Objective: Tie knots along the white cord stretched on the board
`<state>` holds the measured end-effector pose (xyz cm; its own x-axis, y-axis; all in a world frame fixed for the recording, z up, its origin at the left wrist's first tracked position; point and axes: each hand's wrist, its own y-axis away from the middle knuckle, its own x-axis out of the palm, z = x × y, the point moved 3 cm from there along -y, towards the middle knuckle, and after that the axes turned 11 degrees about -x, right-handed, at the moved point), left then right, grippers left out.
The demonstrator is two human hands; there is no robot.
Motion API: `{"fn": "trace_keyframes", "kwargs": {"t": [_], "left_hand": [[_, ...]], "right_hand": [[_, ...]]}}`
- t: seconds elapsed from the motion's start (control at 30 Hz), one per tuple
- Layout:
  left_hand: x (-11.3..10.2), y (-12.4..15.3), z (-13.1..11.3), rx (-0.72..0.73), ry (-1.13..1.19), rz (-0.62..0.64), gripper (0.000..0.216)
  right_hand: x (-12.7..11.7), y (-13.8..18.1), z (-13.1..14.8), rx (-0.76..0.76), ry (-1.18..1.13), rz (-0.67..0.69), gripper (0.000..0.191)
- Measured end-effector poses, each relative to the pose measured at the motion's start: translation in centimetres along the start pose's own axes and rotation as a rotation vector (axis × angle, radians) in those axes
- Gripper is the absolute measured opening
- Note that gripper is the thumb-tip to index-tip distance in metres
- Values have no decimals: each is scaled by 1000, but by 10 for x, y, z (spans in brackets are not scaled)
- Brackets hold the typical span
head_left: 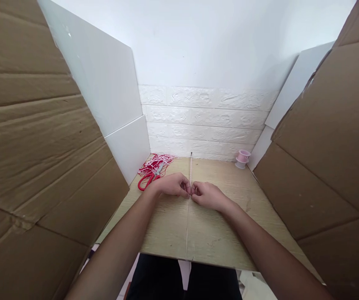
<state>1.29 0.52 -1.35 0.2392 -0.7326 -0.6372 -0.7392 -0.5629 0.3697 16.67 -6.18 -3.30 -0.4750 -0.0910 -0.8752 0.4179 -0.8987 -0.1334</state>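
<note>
A pale cord (pixel 191 168) runs straight from a small dark peg (pixel 191 153) at the back of the table down to the front edge. Its far stretch looks thicker and braided, while the near part is thin. Midway along it, my left hand (pixel 176 184) pinches the cord from the left with fingers closed. From the right, my right hand (pixel 206 194) also pinches at the same spot, its thumb and forefinger pressed together. The two sets of fingertips almost meet; the exact strands between them are too small to make out.
Red-handled scissors (pixel 148 181) lie left of my left hand, partly on a tangle of red and white threads (pixel 159 161). Pink and white spools (pixel 243 157) stand at the back right. Cardboard panels (pixel 41 125) flank the wooden table (pixel 166 233); a white brick-patterned wall (pixel 204 116) closes the back.
</note>
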Motion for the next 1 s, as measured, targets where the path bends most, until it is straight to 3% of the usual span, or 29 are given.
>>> {"fn": "trace_keyframes", "kwargs": {"t": [0.77,1.0], "left_hand": [[1,0,-1,-60,-46,-43,25],[2,1,-1,-74,-60,-56,22]], "right_hand": [[0,-1,-2,24,-11,20,13],[-1,-3,-4,74,-160,-7,13]]}}
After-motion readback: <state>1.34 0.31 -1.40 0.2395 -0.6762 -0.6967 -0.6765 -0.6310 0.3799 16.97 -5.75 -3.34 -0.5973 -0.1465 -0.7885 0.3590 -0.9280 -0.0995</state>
